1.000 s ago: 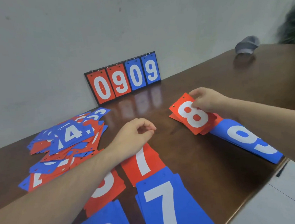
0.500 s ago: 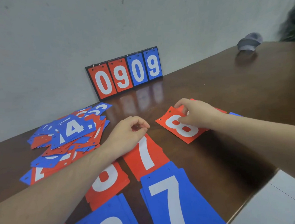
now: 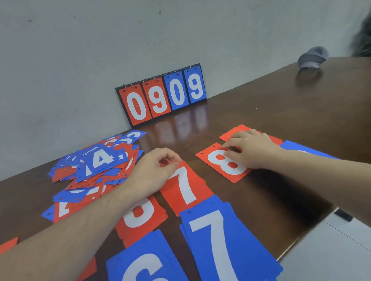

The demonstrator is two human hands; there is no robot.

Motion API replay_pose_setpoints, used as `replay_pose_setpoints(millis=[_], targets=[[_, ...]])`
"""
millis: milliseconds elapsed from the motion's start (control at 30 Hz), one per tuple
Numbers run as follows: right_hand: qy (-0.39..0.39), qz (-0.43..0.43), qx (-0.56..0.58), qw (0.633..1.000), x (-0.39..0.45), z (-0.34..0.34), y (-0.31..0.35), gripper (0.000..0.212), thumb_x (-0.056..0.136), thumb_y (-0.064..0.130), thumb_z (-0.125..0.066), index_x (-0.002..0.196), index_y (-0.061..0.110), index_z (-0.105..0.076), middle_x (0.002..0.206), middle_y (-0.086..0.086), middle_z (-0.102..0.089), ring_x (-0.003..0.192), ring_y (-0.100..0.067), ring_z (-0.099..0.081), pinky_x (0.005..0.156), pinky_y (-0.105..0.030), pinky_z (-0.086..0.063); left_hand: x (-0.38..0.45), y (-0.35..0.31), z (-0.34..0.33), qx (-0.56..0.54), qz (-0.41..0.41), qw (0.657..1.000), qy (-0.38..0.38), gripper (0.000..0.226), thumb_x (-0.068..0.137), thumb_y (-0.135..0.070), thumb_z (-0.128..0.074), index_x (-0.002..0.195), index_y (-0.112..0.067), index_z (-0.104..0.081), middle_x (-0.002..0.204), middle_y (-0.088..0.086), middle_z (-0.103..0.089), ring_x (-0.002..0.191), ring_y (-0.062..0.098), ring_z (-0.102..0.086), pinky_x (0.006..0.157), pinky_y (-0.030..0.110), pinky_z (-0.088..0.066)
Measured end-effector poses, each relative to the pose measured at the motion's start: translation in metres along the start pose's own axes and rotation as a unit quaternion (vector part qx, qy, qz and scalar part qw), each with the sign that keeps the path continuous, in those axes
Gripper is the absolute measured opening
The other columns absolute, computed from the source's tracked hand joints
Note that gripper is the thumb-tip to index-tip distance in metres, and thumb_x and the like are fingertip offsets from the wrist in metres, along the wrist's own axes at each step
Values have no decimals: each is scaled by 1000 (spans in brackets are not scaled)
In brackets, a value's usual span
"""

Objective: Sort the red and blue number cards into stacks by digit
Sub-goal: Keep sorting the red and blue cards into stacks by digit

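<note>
My right hand (image 3: 252, 150) lies on the red 8 card (image 3: 221, 167) with straight fingers pressing it flat on the brown table (image 3: 267, 115). Another red card (image 3: 235, 131) peeks out behind it, and a blue card (image 3: 297, 148) shows beside my right forearm. My left hand (image 3: 153, 172) has curled fingers and pinches the top edge of the red 7 card (image 3: 184, 187). Nearer me lie a red 6 stack (image 3: 142, 218), a blue 7 stack (image 3: 223, 244) and a blue 6 stack (image 3: 145, 276). A loose pile of mixed cards (image 3: 97, 168) sits at the left.
A flip scoreboard (image 3: 162, 95) reading 0909 leans against the wall at the back. A grey cap (image 3: 313, 57) lies far right on the table, with a plant (image 3: 370, 34) beyond it. The table's edge (image 3: 300, 237) runs diagonally at the right, above a tiled floor.
My right hand has drawn the red 8 card left, off the cards at the right, and flattened onto it. My left hand has closed on the top of the red 7 card.
</note>
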State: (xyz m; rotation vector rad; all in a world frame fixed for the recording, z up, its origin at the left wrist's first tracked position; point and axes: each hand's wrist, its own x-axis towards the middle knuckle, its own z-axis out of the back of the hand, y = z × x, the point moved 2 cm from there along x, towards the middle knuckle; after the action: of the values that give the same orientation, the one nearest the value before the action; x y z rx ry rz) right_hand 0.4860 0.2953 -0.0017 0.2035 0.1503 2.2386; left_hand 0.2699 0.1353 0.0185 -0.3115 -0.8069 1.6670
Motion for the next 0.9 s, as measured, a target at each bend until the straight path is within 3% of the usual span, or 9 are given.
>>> replay_pose_setpoints(millis=[167,300,467,567,633,800,900], targets=[[-32,5,-16,999,-3,-1,12,42,100,56,-41,138,42,-53,153,6,-41,144,-23,-28,118,-50,-22,-10,4,13,17,12,1000,-6,10,98,-22,-62,94,-30,-68,103,-11,-64,97,4,-61,78,21,-53],[-56,36,21,998,3,-4,27,38,99,51,-48,133,38,-56,148,7,-45,140,-21,-33,114,-46,-27,-16,18,29,10,15,1000,-23,10,98,-18,-62,100,-25,-70,100,-14,-67,93,-1,-60,70,6,-46],[-89,87,92,988,14,-9,65,30,98,42,-56,126,33,-61,138,6,-55,132,-22,-44,109,-45,-38,-25,56,54,17,31,997,-67,22,93,-12,-65,88,-33,-65,98,-14,-66,91,0,-59,80,10,-43],[-87,115,135,980,25,-15,97,27,98,36,-56,123,31,-62,131,6,-59,125,-19,-49,107,-44,-41,-31,85,76,23,47,994,-91,25,92,-8,-65,86,-32,-63,98,-15,-65,90,-6,-58,78,4,-40],[-83,138,165,973,36,-18,121,26,97,32,-57,123,29,-62,126,6,-63,120,-16,-53,105,-40,-43,-35,106,92,39,56,992,-102,23,91,-6,-65,92,-29,-63,102,-15,-63,89,-7,-57,80,10,-42],[-54,181,200,961,58,-24,180,24,98,27,-57,121,27,-62,116,8,-66,108,-10,-59,95,-34,-51,-35,158,133,107,116,983,-94,23,94,-23,-64,110,-38,-57,122,-14,-58,92,13,-61,78,20,-41],[-33,192,198,960,72,-28,210,27,99,29,-55,126,28,-58,120,8,-65,109,-11,-60,91,-35,-54,-30,178,145,119,104,985,-67,31,97,-33,-61,126,-41,-54,137,-14,-55,117,14,-59,104,29,-40]])
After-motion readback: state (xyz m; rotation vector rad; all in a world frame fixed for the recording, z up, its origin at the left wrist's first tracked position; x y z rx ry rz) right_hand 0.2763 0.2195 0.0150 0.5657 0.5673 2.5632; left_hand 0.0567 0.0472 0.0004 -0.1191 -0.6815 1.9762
